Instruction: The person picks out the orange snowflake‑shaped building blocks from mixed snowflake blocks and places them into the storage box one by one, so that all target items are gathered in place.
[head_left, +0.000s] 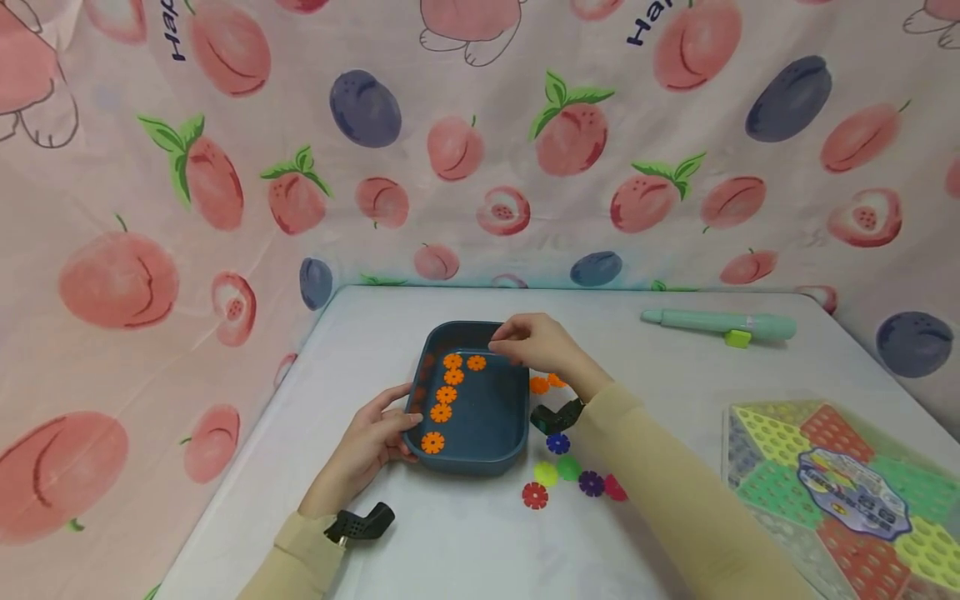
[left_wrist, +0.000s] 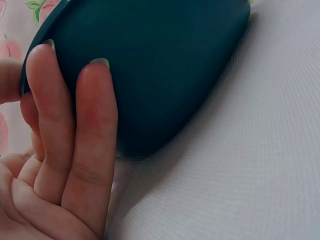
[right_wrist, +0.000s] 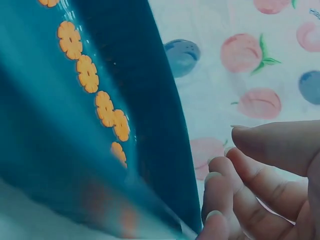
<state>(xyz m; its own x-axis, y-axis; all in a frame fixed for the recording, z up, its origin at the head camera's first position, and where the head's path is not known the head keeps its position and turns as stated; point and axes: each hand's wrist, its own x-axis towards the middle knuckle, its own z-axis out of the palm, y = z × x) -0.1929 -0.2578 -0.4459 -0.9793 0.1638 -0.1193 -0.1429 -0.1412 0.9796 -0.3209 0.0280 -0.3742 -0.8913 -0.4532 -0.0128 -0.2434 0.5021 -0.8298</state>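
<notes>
A dark blue rectangular tray stands on the white table, with several orange snowflake-shaped discs in a row along its left side. My left hand grips the tray's left wall, thumb over the rim; in the left wrist view its fingers press the outside. Over the far right corner is my right hand. In the right wrist view, its thumb and fingertips are slightly apart with nothing visible between them. Orange discs also lie right of the tray, partly hidden by the right wrist.
Loose blue, green, yellow, red and purple discs lie near the right forearm. A patterned plastic case sits at right, and a mint-green tube lies behind. Fruit-print fabric hangs around the table.
</notes>
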